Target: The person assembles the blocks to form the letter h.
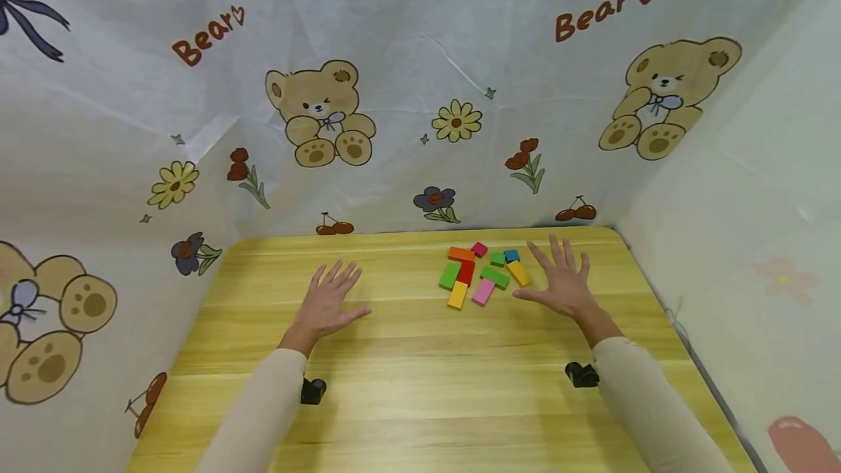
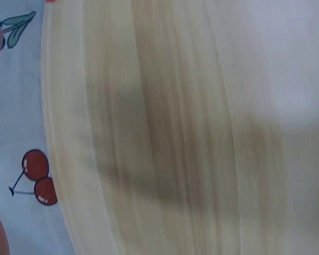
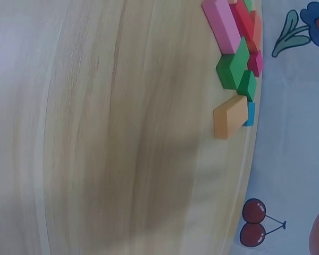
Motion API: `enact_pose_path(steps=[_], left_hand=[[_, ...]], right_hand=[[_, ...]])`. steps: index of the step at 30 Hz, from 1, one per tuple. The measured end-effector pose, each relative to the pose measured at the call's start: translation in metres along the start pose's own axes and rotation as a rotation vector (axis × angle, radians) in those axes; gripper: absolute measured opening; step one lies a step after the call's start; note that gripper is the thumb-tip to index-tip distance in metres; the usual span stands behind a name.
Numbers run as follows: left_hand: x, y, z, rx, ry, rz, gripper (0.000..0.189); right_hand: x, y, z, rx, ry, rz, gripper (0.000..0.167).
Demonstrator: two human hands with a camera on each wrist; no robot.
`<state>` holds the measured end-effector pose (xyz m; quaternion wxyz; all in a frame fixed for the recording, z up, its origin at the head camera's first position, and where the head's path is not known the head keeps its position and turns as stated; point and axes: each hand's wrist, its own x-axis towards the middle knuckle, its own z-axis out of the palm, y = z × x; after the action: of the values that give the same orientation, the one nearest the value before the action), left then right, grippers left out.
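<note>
Both hands hover over a wooden table with fingers spread and nothing held. The left hand point(image 1: 328, 304) is over the left half of the table, away from the blocks. Just right of the blocks is the right hand point(image 1: 563, 285), its thumb nearest a yellow block point(image 1: 518, 273). The cluster also has a pink block point(image 1: 482, 292), a green block point(image 1: 495, 277), a second green block point(image 1: 450, 275), a red block point(image 1: 466, 271), an orange block point(image 1: 461, 254) and a blue block point(image 1: 511, 255). In the right wrist view the pink block point(image 3: 222, 26) lies flat on the table.
The wooden table point(image 1: 407, 385) ends at a white printed cloth point(image 1: 394, 188) behind it and a pale wall point(image 1: 736, 239) on the right. Dark wrist devices, one at the left sleeve point(image 1: 313, 390) and one at the right sleeve point(image 1: 582, 375), stick out inward.
</note>
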<state>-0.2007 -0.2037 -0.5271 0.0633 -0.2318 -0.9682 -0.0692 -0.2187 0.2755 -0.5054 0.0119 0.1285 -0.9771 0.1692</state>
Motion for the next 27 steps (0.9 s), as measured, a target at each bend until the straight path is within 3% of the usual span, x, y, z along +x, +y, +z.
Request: enact_pose_path(steps=[4, 13, 27], left_hand=[[0.014, 0.016, 0.011, -0.029, 0.008, 0.056, 0.085], [0.04, 0.05, 0.026, -0.114, -0.034, 0.12, 0.082], [0.074, 0.099, 0.046, -0.135, -0.078, 0.248, 0.071]], right_hand=[[-0.001, -0.001, 0.005, 0.025, 0.009, 0.001, 0.106], [0.005, -0.007, 0.017, 0.044, -0.001, -0.018, 0.104], [0.01, -0.013, 0.039, 0.12, -0.011, -0.049, 0.096]])
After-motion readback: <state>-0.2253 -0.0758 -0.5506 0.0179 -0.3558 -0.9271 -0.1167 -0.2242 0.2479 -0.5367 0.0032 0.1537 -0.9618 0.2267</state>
